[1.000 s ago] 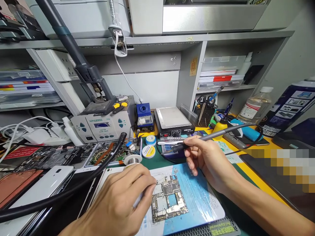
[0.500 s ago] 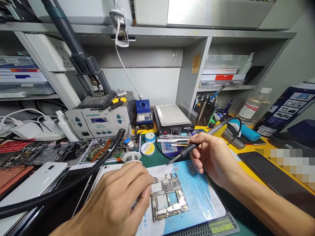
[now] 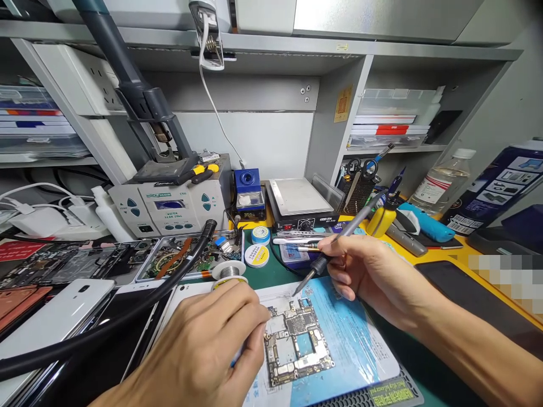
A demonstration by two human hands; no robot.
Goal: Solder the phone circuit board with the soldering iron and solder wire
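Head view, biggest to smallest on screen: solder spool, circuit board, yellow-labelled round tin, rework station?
1. Rework station
2. Circuit board
3. Solder spool, partly hidden by the left hand
4. Yellow-labelled round tin

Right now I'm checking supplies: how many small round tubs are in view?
2: a blue tub and, in front of it, a yellow-white tub, both right of the solder spool. Others may be hidden.

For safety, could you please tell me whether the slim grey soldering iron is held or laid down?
Held: the right hand grips the iron, which points downward.
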